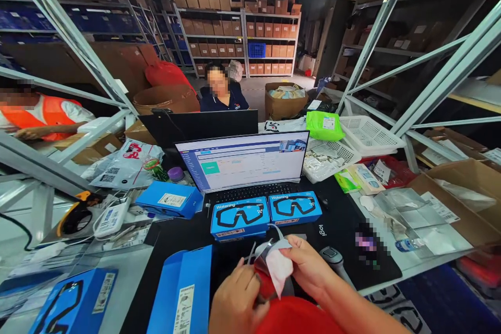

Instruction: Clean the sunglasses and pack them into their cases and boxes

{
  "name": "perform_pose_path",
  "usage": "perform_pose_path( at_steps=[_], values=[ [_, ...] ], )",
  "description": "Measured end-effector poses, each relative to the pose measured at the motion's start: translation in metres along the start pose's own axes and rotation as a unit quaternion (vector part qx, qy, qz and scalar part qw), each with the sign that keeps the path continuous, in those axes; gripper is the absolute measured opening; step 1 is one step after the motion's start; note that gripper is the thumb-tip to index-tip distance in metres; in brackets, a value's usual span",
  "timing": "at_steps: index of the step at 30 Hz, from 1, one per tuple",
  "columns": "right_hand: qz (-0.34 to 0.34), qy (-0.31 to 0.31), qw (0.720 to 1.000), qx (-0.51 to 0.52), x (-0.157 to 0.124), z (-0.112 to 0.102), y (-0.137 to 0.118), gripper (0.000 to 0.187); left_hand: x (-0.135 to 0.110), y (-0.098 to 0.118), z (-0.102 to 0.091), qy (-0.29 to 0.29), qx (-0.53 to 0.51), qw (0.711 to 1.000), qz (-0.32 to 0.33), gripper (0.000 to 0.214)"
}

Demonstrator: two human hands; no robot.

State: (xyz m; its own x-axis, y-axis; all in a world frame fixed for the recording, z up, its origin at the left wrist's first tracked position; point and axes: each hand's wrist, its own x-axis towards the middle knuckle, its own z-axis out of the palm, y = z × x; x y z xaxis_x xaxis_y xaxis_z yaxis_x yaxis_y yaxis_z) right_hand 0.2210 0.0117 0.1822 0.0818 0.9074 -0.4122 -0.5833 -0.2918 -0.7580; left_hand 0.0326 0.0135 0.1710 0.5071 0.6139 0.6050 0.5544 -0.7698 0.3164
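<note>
Right hand [307, 261]: thumb and fingers pinching a limp white soft cloth-like sheet [281, 266], its corner hanging down to a point; left hand [237, 295]: fingers curled at the near left side of a glossy, curved, see-through eyewear piece [263, 257]; whether they truly grasp it, cannot tell, contact hidden; piece sits between the hands, cloth overlapping its right side, above the wearer's bright red garment [297, 318].

Just beyond: a blue cardboard box printed with black-framed goggles [240, 216], its like, a second blue goggle-printed box [294, 207], close to its right; left of the hands, a plain-sided blue carton with a white label [168, 282]; right, a grey-and-black handheld scanner [332, 257]; farther, a lit computer screen [246, 162]; across from it, a person in a navy shirt [235, 98].

Risks, as judged: a loose left hold could let the piece slip onto the lap; grit in the cloth, or a bare fingertip, could scratch or smudge the glossy surface; a wide right elbow could knock the scanner.
</note>
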Motion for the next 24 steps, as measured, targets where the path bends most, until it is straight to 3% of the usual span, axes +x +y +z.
perform_pose_path(
  at_steps=[3,5,7,10,12,14,16,20,24],
  values=[
    [-0.049,-0.011,0.985,-0.164,-0.005,-0.036,-0.013,0.054,-0.004,-0.012,-0.011,-0.043,-0.031,0.999,-0.014,0.023],
    [-0.131,0.0,0.953,-0.273,-0.013,-0.057,-0.031,0.052,-0.007,-0.017,-0.016,-0.06,-0.047,0.997,-0.013,0.03],
    [-0.213,-0.019,0.904,-0.37,-0.021,-0.067,-0.052,0.052,-0.009,-0.02,-0.017,-0.074,-0.065,0.995,0.006,0.029],
    [-0.272,-0.123,0.819,-0.49,-0.028,-0.057,-0.074,0.05,-0.008,-0.02,-0.014,-0.099,-0.072,0.991,0.055,0.023],
    [-0.255,-0.233,0.775,-0.53,-0.028,-0.04,-0.075,0.044,-0.006,-0.018,-0.009,-0.142,-0.056,0.984,0.087,0.021],
    [-0.211,-0.321,0.748,-0.541,-0.026,-0.021,-0.063,0.039,-0.003,-0.014,-0.005,-0.195,-0.04,0.971,0.132,0.02],
    [-0.161,-0.339,0.756,-0.537,-0.024,-0.005,-0.044,0.037,-0.002,-0.01,-0.002,-0.221,-0.032,0.959,0.172,0.022],
    [-0.118,-0.255,0.804,-0.524,-0.014,0.006,-0.013,0.03,-0.003,-0.009,-0.002,-0.204,0.0,0.965,0.162,0.012],
    [-0.001,-0.341,0.818,-0.463,0.001,-0.013,-0.019,0.031,-0.008,-0.017,-0.014,-0.217,-0.039,0.967,0.124,0.011]
  ],
)
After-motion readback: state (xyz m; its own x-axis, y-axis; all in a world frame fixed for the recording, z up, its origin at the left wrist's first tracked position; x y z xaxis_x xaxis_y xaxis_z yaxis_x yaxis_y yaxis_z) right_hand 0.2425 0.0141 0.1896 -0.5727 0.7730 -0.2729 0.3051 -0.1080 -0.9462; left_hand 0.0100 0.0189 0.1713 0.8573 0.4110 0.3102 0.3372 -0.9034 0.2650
